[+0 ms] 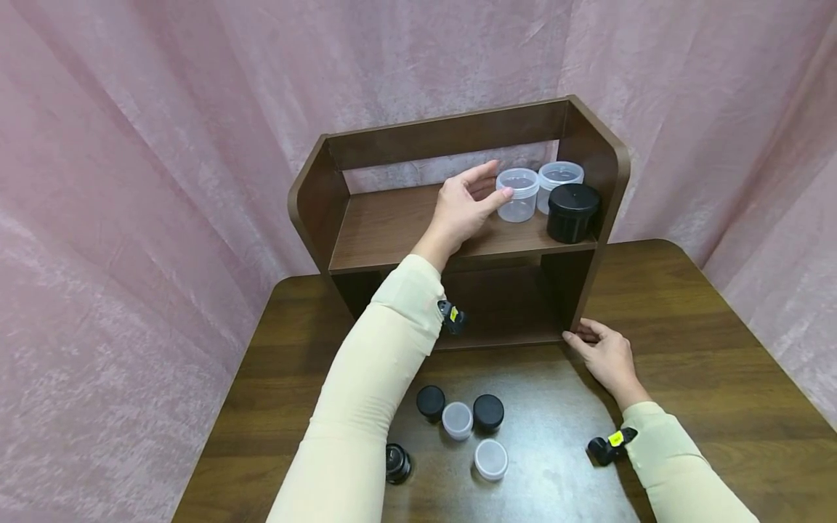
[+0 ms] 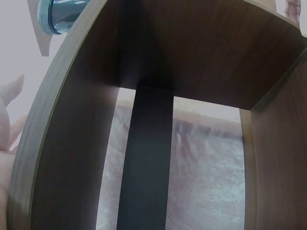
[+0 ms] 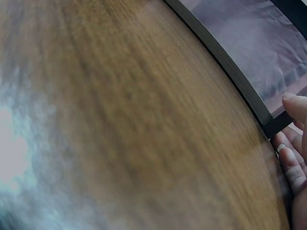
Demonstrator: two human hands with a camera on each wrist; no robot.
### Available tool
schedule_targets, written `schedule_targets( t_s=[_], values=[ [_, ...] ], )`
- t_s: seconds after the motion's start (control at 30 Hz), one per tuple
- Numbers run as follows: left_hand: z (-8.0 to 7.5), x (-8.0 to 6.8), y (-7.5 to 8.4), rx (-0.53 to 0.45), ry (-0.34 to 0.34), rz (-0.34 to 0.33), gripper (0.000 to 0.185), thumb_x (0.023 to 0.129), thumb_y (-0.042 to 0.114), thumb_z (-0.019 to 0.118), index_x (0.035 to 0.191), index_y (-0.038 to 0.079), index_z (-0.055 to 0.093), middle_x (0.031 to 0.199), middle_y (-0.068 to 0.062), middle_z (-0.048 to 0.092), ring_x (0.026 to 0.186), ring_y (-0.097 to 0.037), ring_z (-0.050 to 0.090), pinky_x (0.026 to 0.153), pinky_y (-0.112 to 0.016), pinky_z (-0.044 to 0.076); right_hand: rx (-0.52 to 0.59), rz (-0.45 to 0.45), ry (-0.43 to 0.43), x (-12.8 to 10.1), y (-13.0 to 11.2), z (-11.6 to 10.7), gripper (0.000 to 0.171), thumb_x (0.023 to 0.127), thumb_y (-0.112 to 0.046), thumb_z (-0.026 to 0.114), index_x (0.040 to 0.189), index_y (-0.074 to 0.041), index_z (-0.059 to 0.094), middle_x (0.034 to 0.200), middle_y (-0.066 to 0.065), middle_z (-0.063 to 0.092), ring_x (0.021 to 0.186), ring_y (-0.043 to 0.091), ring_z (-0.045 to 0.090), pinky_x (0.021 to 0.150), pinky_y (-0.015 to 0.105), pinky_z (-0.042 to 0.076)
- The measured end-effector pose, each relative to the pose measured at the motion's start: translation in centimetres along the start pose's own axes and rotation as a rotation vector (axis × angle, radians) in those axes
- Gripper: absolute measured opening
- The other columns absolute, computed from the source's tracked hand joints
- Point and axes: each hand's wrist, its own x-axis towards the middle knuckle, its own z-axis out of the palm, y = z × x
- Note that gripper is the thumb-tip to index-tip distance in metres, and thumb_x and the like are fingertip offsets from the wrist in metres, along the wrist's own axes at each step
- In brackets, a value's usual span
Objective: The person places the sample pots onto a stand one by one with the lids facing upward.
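Left hand (image 1: 459,208) showing spread fingers, thumb touching clear plastic jar (image 1: 519,208) standing at two o'clock on wooden shelf (image 1: 386,221); right hand (image 1: 608,356) pinching its four o'clock corner. We're judging jar light, stiff, slippery; best holding below rim.

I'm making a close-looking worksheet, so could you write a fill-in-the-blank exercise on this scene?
1. The bare left hand has its ____ in front of a clear, round plastic jar.
2. A black, round, lidded jar stands on the ____ (upper or lower) level of the brown wooden shelf unit.
3. In the head view, the bare right hand holds the unit's lower front ____ corner.
4. On the brown wooden table stand ____ small, round, whitish containers.

Missing words: thumb; upper; right; two.
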Motion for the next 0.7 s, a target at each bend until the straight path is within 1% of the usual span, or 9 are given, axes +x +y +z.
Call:
schedule_targets(
  t_s=[0.17,0.33,0.47,0.57,0.6,0.63,0.7],
  values=[
    [-0.3,-0.4,0.1,0.008,0.018,0.016,0.055,0.084,0.019,0.076,0.134,0.008,0.057,0.128,-0.004,0.062,0.112,-0.010,0.060,0.093,-0.018,0.046,-0.006,-0.009,0.009,0.3,0.1,-0.1,0.057,0.089,-0.042,0.067,0.125,0.002,0.060,0.108,0.018,0.068,0.096,0.032,0.066,0.078,0.037,0.052],
    [-0.9,-1.1,0.2,0.018,0.036,0.036,0.054,0.083,0.020,0.077,0.132,0.007,0.058,0.129,-0.006,0.061,0.116,-0.011,0.058,0.098,-0.025,0.044,-0.006,-0.008,0.004,0.5,0.3,-0.1,0.057,0.090,-0.042,0.066,0.125,0.003,0.059,0.108,0.019,0.068,0.097,0.033,0.066,0.081,0.047,0.051],
    [-1.8,-1.9,0.2,0.026,0.060,0.049,0.051,0.084,0.019,0.076,0.130,0.006,0.060,0.126,-0.004,0.063,0.115,-0.010,0.058,0.099,-0.027,0.044,0.003,-0.008,0.007,0.6,0.4,-0.1,0.056,0.090,-0.042,0.065,0.125,0.002,0.060,0.108,0.020,0.068,0.097,0.034,0.066,0.082,0.049,0.051],
    [-2.6,-2.6,0.3,0.023,0.080,0.062,0.048,0.084,0.017,0.076,0.128,0.006,0.061,0.125,-0.003,0.063,0.113,-0.010,0.059,0.099,-0.027,0.045,0.004,-0.011,0.008,0.7,0.3,0.0,0.056,0.090,-0.043,0.065,0.124,0.001,0.060,0.108,0.019,0.068,0.097,0.033,0.066,0.082,0.048,0.051],
    [-2.8,-2.9,0.3,0.017,0.085,0.067,0.048,0.084,0.016,0.076,0.128,0.005,0.061,0.125,-0.004,0.063,0.114,-0.013,0.059,0.099,-0.028,0.045,0.004,-0.012,0.009,0.8,0.3,0.1,0.056,0.090,-0.043,0.066,0.124,0.001,0.061,0.108,0.019,0.068,0.097,0.033,0.066,0.082,0.048,0.051],
    [-3.1,-3.1,0.3,0.009,0.090,0.070,0.048,0.084,0.016,0.076,0.128,0.005,0.061,0.125,-0.004,0.063,0.115,-0.015,0.059,0.099,-0.029,0.045,0.002,-0.013,0.009,0.8,0.3,0.1,0.056,0.090,-0.043,0.066,0.124,0.001,0.061,0.108,0.018,0.068,0.096,0.033,0.066,0.081,0.044,0.051],
    [-3.6,-4.0,1.0,-0.001,0.090,0.065,0.046,0.085,0.012,0.074,0.128,0.002,0.060,0.126,-0.008,0.063,0.118,-0.021,0.058,0.100,-0.031,0.044,-0.001,-0.014,0.008,0.9,0.2,0.2,0.056,0.089,-0.043,0.066,0.123,0.001,0.061,0.107,0.018,0.069,0.096,0.032,0.066,0.080,0.042,0.051]
  ],
)
